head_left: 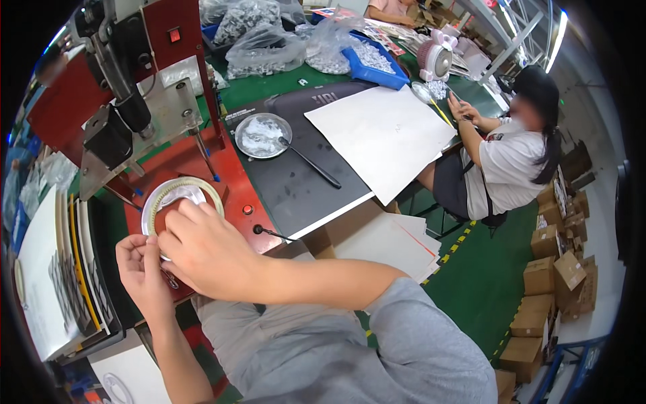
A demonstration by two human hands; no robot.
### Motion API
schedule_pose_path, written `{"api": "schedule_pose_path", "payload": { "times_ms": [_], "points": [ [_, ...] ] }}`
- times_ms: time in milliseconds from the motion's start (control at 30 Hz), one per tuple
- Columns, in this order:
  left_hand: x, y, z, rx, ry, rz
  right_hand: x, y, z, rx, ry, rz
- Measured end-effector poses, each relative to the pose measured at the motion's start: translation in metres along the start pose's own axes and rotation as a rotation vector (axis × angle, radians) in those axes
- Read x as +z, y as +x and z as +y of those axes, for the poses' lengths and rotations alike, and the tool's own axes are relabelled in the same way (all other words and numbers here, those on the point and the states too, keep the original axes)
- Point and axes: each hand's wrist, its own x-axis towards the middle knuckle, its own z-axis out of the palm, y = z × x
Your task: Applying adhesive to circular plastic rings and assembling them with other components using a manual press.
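My left hand (143,273) and my right hand (205,250) meet at the near edge of a round pale ring (214,195) on the red press base. The fingertips of both hands are pinched together, and whatever they hold is too small or too covered to make out. The right hand hides part of the ring and its whitish inside. Above and behind the ring stands the press's clear plate (165,114). To the right, a round metal dish (243,146) holds whitish, clear-looking bits, with a black-handled tool (313,165) leaning on its rim.
A large white sheet (383,135) lies on the dark mat. Bagged small parts (266,50) and a blue tray (360,71) stand at the back. On the right sits another person (508,155). Upright boards (50,276) stand at left; cardboard boxes (531,310) line the right.
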Motion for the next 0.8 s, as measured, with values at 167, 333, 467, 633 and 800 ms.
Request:
{"api": "schedule_pose_path", "payload": {
  "times_ms": [167,333,467,633,800],
  "points": [
    [-0.004,0.017,-0.007,0.008,0.004,0.024,0.016,0.021,0.013,0.009,-0.043,-0.071],
    [0.0,0.022,-0.007,0.119,0.202,0.095,0.016,0.047,0.032,0.001,-0.005,-0.255],
    [0.008,0.022,-0.006,0.236,0.35,0.123,-0.007,0.053,0.045,-0.093,-0.045,-0.359],
    [-0.008,0.006,0.001,0.382,0.499,0.05,-0.016,0.047,0.044,-0.066,-0.06,-0.413],
    [-0.024,-0.002,-0.001,0.405,0.451,0.021,-0.031,0.053,0.025,-0.126,-0.091,-0.355]
  ]
}}
